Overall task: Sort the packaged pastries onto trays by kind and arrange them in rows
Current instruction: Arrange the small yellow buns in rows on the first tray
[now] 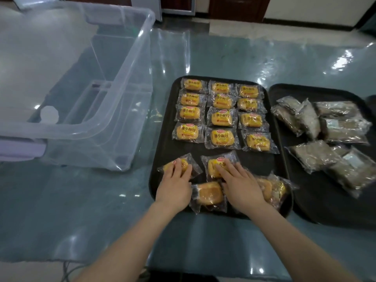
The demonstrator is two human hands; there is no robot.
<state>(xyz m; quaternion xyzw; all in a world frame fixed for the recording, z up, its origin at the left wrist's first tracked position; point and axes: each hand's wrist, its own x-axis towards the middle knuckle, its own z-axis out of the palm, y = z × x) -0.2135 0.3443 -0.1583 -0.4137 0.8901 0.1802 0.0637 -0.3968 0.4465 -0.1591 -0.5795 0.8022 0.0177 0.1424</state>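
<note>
A black tray [162, 139] holds yellow packaged buns in three neat columns [221, 119]. At its near end lie loose ones. My left hand [175, 186] rests flat on a tilted bun packet [186, 162] at the tray's left edge. My right hand [238, 184] presses its fingers on another yellow bun packet [213, 165]. Between my hands lies an upturned bun [209, 194], and more buns [274, 190] are half hidden under my right hand. A second black tray [305, 200] on the right carries brown packaged pastries [335, 135] in a loose heap.
A large clear plastic bin [91, 88] stands on the glossy grey-green table [81, 200] to the left of the trays. Its lilac handle [20, 149] points toward me. A white wall and dark doors lie beyond the table's far edge.
</note>
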